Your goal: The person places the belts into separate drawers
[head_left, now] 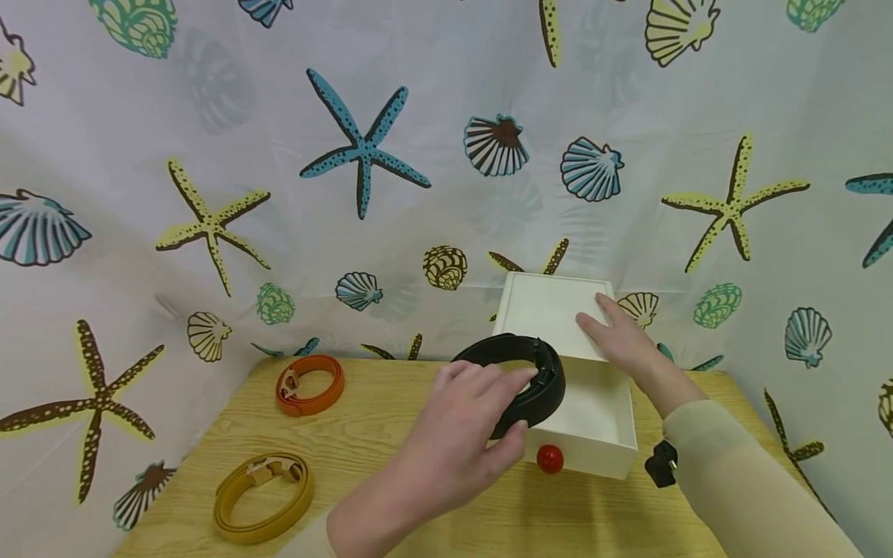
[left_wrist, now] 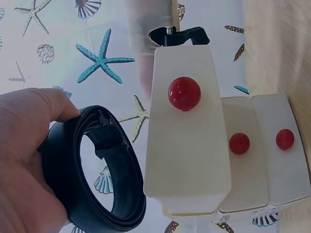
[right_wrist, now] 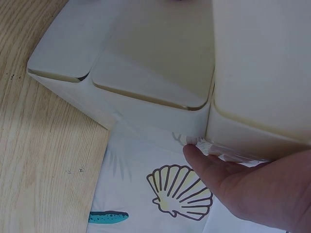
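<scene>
Your left hand grips the coiled black belt, thumb and fingers curled round its rim, holding it on edge over the left wall of the pulled-out drawer. The coil's opening faces roughly sideways; its buckle sits on the upper rim. Belt: smooth, matte, leather-like, wound into a ring. Your right hand rests flat on the white cabinet top, fingers straight and slightly spread. Drawer: glossy white, boxy, with a round red knob. An orange belt and a yellow belt lie coiled on the wood-grain worktop.

An orange belt and yellow belt (both coiled) lie on the table.
</scene>
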A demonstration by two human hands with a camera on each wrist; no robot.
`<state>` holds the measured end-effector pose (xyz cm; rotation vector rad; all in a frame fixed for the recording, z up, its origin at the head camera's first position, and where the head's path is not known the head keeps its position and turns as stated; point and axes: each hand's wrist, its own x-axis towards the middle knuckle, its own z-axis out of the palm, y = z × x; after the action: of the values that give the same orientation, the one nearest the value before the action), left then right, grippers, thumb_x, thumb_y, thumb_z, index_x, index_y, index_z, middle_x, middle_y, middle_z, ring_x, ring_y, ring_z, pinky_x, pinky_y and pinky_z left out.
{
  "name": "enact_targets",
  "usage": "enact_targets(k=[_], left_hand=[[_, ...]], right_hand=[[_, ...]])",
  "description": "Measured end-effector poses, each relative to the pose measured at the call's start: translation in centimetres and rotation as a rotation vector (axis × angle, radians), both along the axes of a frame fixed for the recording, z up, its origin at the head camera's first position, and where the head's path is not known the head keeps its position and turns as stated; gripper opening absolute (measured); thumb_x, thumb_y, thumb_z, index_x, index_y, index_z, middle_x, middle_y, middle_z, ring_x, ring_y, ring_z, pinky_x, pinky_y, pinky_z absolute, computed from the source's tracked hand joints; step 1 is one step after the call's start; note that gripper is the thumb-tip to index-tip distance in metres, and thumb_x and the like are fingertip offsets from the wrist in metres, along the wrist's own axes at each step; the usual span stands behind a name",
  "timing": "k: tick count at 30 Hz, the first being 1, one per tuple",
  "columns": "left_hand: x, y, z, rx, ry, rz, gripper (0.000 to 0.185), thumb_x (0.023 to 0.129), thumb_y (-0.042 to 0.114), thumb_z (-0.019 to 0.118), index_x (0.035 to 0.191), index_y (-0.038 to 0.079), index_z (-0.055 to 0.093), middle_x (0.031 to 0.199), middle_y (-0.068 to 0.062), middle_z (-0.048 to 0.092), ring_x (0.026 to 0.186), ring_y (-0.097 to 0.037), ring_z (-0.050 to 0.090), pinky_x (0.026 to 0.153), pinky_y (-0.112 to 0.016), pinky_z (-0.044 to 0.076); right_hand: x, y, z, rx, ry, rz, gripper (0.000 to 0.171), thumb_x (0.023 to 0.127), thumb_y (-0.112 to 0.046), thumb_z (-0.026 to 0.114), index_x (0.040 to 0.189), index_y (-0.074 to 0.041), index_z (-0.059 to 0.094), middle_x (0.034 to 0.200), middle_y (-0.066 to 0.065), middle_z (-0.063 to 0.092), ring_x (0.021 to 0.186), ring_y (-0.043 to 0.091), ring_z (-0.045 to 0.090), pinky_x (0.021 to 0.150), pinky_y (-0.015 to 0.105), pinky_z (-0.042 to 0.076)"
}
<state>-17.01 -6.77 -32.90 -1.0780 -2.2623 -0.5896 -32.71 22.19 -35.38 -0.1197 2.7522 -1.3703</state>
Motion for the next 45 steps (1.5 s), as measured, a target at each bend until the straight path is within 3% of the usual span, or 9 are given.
enact_targets(k=[15, 24, 35, 45], left_hand=[[-0.3, 1.4, 0.1, -0.032, 0.002, -0.052, 0.051, 0.097, 0.015, 0.081, 0.145, 0.009, 0.065, 0.121, 0.001, 0.074, 0.104, -0.020, 0.065, 0.108, -0.048, 0.045], [-0.2, 2.0, 0.5, -0.070, -0.046, -0.088, 0.047, 0.096, 0.013, 0.080, 0.142, 0.009, 0.068, 0.119, 0.001, 0.073, 0.106, -0.020, 0.066, 0.108, -0.046, 0.044], [-0.3, 2.5, 0.8, -0.157, -0.085, -0.092, 0.047, 0.099, 0.018, 0.077, 0.144, 0.010, 0.069, 0.110, 0.004, 0.069, 0.101, -0.017, 0.063, 0.110, -0.048, 0.043], [-0.5, 3.0, 0.9, -0.240, -0.066, -0.077, 0.043, 0.102, 0.024, 0.076, 0.143, 0.012, 0.070, 0.120, 0.003, 0.073, 0.109, -0.018, 0.066, 0.109, -0.046, 0.043]], right_hand=[[0.0, 0.2, 0.1, 0.006, 0.005, 0.004, 0.085, 0.117, -0.052, 0.045, 0.177, -0.007, 0.005, 0.181, 0.027, 0.005, 0.166, 0.051, 0.005, 0.129, 0.070, 0.012], [0.2, 0.2, 0.2, 0.006, 0.009, 0.013, 0.085, 0.117, -0.051, 0.045, 0.177, -0.007, 0.005, 0.181, 0.027, 0.004, 0.166, 0.051, 0.004, 0.129, 0.071, 0.013], [0.1, 0.1, 0.2, 0.004, 0.000, 0.005, 0.084, 0.118, -0.050, 0.045, 0.177, -0.007, 0.004, 0.181, 0.028, 0.003, 0.166, 0.052, 0.005, 0.129, 0.071, 0.013], [0.2, -0.1, 0.2, 0.000, -0.006, -0.009, 0.084, 0.118, -0.050, 0.045, 0.177, -0.008, 0.004, 0.181, 0.028, 0.003, 0.165, 0.052, 0.007, 0.129, 0.070, 0.014]])
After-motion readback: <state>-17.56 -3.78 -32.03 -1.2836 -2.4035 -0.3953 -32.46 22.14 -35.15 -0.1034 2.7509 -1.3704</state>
